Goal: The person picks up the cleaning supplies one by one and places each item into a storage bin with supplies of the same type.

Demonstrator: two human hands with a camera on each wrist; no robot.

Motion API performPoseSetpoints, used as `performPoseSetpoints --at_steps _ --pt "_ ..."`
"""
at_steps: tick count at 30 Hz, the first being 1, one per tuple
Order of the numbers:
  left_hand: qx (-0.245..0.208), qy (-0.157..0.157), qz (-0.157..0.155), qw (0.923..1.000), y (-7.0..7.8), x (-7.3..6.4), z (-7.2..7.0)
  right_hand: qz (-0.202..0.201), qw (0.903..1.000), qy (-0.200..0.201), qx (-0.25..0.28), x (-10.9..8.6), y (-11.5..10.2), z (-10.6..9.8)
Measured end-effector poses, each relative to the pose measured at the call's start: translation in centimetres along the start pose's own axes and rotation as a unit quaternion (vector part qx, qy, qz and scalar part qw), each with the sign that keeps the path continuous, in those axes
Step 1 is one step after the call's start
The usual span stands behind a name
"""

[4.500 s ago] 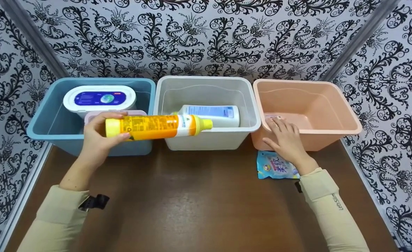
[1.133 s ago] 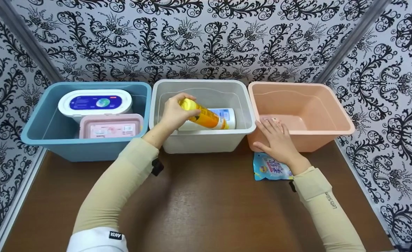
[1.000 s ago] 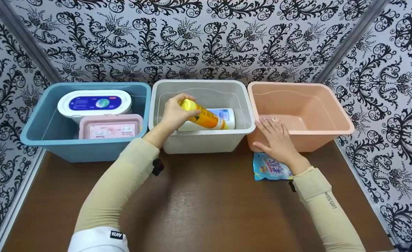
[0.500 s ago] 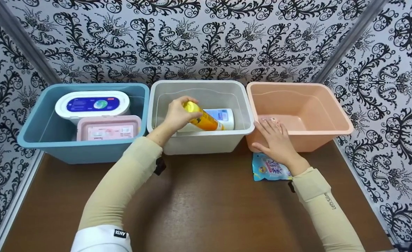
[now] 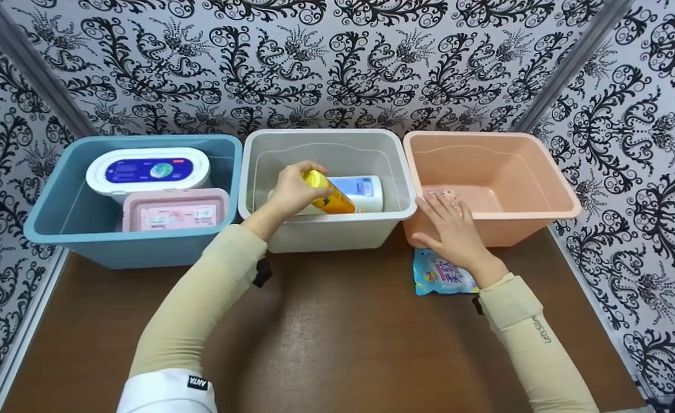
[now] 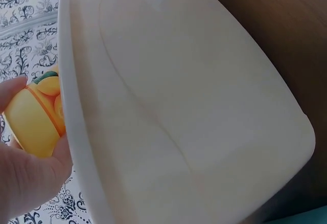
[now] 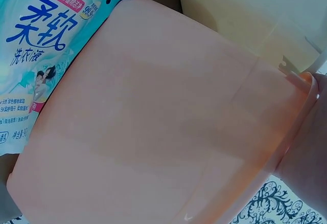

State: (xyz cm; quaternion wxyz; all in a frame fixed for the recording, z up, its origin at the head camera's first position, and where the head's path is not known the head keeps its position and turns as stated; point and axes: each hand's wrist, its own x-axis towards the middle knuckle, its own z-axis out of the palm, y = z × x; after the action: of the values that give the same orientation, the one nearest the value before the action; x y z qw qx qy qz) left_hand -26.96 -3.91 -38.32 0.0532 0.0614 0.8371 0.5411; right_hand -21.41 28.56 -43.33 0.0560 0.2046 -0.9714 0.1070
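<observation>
My left hand (image 5: 293, 189) grips the yellow base of an orange and yellow bottle (image 5: 337, 201) inside the grey bin (image 5: 349, 235). The bottle tilts down to the right, its far end hidden behind the front rim. A white bottle with a blue label (image 5: 367, 192) lies in the same bin. In the left wrist view, thumb and fingers pinch the bottle's base (image 6: 31, 121) behind the bin wall. My right hand (image 5: 455, 235) rests on the front rim of the peach bin (image 5: 521, 226), fingers straight and reaching inside. A small pinkish item lies partly hidden beneath those fingers.
A blue bin (image 5: 136, 252) at the left holds a white oval tub (image 5: 148, 183) and a pink box (image 5: 177, 215). Below my right hand a light blue laundry detergent pouch (image 5: 441, 275) lies on the brown table (image 5: 337, 332). Patterned walls (image 5: 314, 69) enclose the back and sides.
My left hand has carried the bottle from in front of the blue and grey bins into the grey bin, tilting and lowering it. My right hand stays on the peach bin's rim.
</observation>
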Motion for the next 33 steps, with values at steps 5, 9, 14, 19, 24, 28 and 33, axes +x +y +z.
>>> performPoseSetpoints --at_steps 5,9,14,19,24,28,33 --pt "0.004 -0.001 0.010 0.9999 -0.2 0.1 0.3 -0.002 1.0000 0.003 -0.001 0.1 0.1 0.2" --pt "0.003 0.003 0.015 0.9999 -0.4 0.2 0.4 -0.004 1.0000 0.009 -0.001 0.1 0.1 0.2" --pt "0.005 -0.005 0.009 0.9999 -0.4 0.2 0.4 -0.002 1.0000 0.008 0.005 0.0 0.1 0.2" --pt "0.018 -0.051 -0.014 0.9984 -0.2 0.3 -0.1 0.003 1.0000 0.003 0.005 0.0 -0.1 0.1" --pt "0.087 -0.093 -0.020 0.9916 -0.3 0.1 -0.8 -0.004 1.0000 0.008 0.000 0.0 -0.1 0.1" --pt "0.172 -0.118 -0.018 0.9778 -0.2 -0.1 -1.3 -0.004 0.9999 0.013 0.001 -0.1 0.0 0.2" --pt "0.228 -0.125 -0.010 0.9657 -0.3 -0.4 -1.6 -0.009 0.9998 0.018 -0.002 0.0 0.0 0.3"
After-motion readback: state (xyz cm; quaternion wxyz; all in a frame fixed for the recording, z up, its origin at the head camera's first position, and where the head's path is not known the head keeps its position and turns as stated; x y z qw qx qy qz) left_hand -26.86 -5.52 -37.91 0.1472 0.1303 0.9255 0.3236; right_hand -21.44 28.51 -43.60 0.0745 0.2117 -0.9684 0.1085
